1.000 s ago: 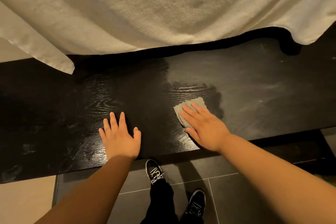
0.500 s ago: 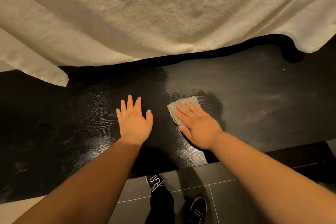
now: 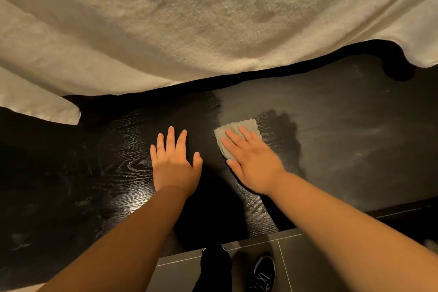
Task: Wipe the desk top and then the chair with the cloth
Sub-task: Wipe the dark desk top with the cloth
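Head view: your left hand (image 3: 174, 166) lies flat and empty on the desk (image 3: 343, 125); your right hand (image 3: 252, 163) presses the cloth (image 3: 250, 125) mid-desk with straight fingers. It looks soft and light, so pin it under your palm, short of the far towel (image 3: 189, 19).

Left hand (image 3: 174, 166): we are resting it flat, fingers spread.
Right hand (image 3: 252, 161): we are pressing down, fingers straight.

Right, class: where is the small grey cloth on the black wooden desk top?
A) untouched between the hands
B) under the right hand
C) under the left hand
B: the right hand lies flat on the small grey cloth, while the left hand rests on the bare black wooden desk top.
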Action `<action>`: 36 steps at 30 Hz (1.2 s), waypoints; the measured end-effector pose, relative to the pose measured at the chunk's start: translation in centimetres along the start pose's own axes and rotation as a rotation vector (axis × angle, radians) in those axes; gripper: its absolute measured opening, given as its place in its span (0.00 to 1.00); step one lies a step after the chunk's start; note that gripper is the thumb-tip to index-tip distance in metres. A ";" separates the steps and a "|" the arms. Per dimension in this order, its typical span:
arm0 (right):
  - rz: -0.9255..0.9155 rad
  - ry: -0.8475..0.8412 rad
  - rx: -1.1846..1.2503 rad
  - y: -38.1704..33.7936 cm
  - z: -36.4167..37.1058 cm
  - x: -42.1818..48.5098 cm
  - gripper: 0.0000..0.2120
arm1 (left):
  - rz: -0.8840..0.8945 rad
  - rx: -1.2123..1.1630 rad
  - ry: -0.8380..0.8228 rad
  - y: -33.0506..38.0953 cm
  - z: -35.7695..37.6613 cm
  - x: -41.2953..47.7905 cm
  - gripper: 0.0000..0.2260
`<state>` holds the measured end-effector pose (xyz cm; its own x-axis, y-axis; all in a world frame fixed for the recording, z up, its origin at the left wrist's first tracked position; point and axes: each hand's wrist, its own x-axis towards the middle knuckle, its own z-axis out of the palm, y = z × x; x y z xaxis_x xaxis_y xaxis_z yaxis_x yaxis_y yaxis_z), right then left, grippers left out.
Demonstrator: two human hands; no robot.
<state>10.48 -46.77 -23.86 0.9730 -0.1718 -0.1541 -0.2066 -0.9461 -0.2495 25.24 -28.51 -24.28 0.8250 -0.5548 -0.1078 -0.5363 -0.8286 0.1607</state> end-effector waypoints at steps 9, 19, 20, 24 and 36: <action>0.524 0.147 0.062 2.4 -1.5 2.6 0.31 | 0.022 -0.002 0.025 -0.2 0.0 0.0 0.33; 0.113 0.019 0.005 3.4 -1.3 1.6 0.31 | -0.017 -0.022 0.008 0.3 -0.5 -0.1 0.31; 0.200 0.042 0.025 4.6 -1.9 1.4 0.30 | -0.019 -0.027 0.006 0.3 -0.6 -0.1 0.31; 0.453 0.095 0.044 4.5 -2.2 2.0 0.30 | -0.013 -0.033 0.011 0.3 -0.6 -0.1 0.31; -0.009 -0.049 0.024 5.1 -2.5 3.3 0.32 | 0.009 0.021 0.034 0.0 -0.5 0.1 0.32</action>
<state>12.92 -52.84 -23.28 0.9688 -0.1487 -0.1985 -0.2005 -0.9406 -0.2739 25.37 -28.52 -23.81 0.8254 -0.5598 -0.0730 -0.5471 -0.8252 0.1405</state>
